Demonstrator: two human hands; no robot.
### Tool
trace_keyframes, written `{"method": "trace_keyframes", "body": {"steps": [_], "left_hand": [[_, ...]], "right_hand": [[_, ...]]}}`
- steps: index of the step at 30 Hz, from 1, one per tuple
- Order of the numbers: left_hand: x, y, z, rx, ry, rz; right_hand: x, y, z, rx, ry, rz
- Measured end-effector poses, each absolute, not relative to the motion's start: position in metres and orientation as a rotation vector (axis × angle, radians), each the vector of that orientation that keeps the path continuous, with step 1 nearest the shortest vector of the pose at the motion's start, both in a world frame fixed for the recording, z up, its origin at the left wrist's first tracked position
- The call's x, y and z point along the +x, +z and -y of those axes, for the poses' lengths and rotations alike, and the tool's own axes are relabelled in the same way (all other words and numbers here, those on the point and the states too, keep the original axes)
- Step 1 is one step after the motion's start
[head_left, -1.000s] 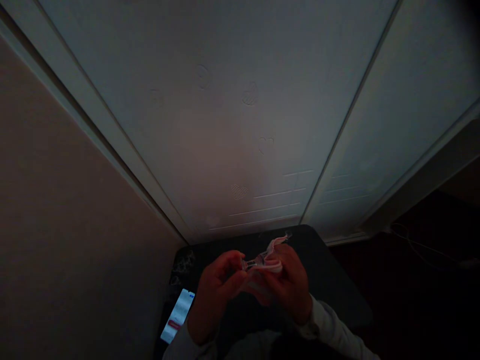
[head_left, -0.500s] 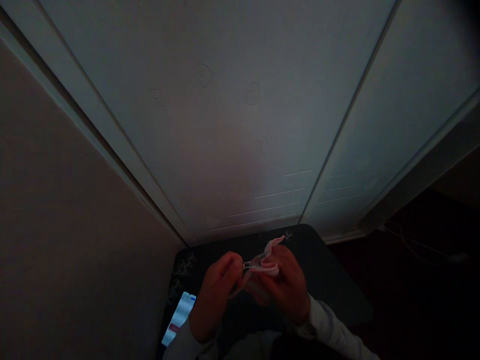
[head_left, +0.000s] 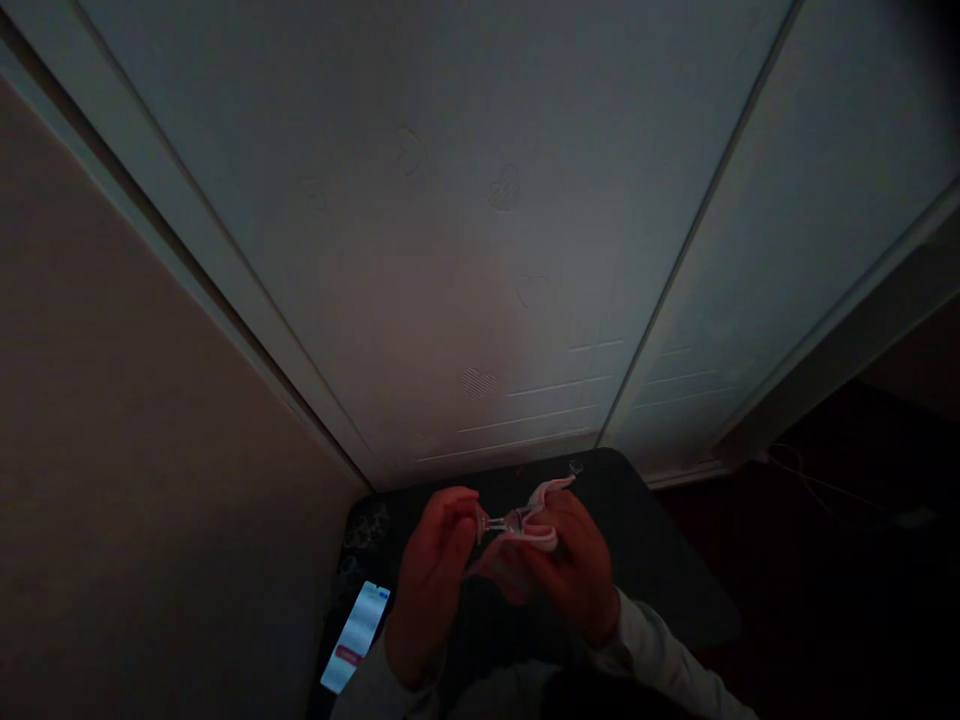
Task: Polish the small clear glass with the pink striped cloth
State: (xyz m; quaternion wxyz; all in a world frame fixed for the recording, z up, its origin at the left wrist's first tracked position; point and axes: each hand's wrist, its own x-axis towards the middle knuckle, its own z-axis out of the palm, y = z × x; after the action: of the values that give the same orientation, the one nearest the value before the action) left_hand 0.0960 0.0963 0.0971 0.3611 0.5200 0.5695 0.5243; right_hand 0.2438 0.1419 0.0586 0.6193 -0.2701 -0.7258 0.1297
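Observation:
A small clear glass piece with a thin stem (head_left: 496, 524) lies sideways between my two hands. My left hand (head_left: 435, 570) pinches its flared base end at the left. Its other end is wrapped in a pink cloth (head_left: 541, 538), which my right hand (head_left: 574, 565) grips. Part of the cloth hangs below the stem, and its upper corner points up and to the right. The far end of the glass is hidden by cloth and fingers.
A lit phone (head_left: 355, 637) lies at the left of the dark table (head_left: 660, 560). Clear glass-like items (head_left: 367, 527) stand at the back left, and a small clear object (head_left: 575, 467) at the back edge. Behind rises a white panel (head_left: 450, 250) with heart patterns.
My left hand has shifted slightly left and up, and its fingers have moved outward on the glass, so the flared base now shows. My right hand and the cloth have hardly moved.

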Motion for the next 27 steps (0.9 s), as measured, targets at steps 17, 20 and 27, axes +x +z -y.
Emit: {"method": "trace_keyframes", "body": {"steps": [17, 20, 27], "left_hand": [[0.089, 0.102, -0.095, 1.546, 1.154, -1.601], [0.089, 0.105, -0.094, 1.557, 1.152, -1.566], [0.091, 0.107, -0.091, 1.542, 1.130, -1.445]], "right_hand": [[0.250, 0.056, -0.144, -0.674, 0.350, 1.643], [0.249, 0.059, -0.143, -0.666, 0.351, 1.634], [0.246, 0.060, -0.139, -0.658, 0.294, 1.640]]}}
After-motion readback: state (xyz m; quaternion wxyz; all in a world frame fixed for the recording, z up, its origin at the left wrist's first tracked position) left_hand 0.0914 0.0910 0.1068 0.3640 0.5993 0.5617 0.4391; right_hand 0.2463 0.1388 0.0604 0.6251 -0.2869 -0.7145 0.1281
